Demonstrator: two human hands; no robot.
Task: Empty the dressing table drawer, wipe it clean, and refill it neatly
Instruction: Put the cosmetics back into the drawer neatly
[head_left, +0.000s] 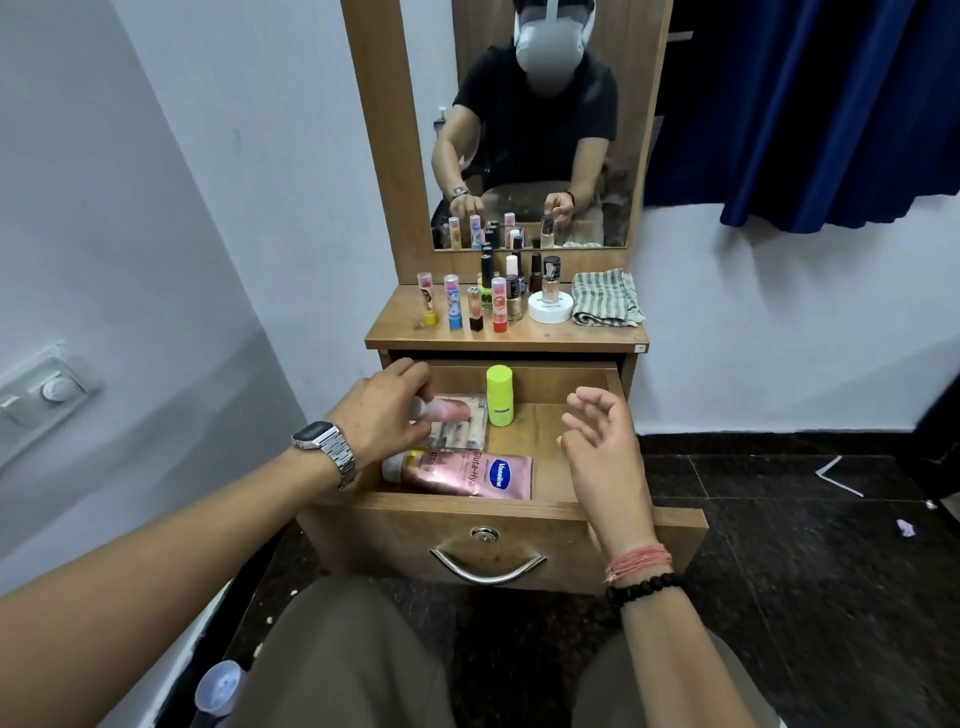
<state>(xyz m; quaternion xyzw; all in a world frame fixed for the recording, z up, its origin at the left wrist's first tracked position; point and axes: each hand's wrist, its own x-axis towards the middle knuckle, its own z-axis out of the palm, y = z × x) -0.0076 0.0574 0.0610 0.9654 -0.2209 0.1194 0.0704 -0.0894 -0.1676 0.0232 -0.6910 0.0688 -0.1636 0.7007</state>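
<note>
Crowding tabletop (395, 332): lip balms (453, 301), nail polishes (514, 291), striped cloth (605, 299)

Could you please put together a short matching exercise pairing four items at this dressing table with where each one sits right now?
Items
1. Vaseline tube
2. lime green bottle
3. striped cloth
4. small pink tube

Places
A. folded on the tabletop's right side
B. held in the left hand
C. standing upright at the back of the drawer
D. lying flat along the drawer's front

Pairs: 1-D, 2-C, 3-A, 4-B
</note>
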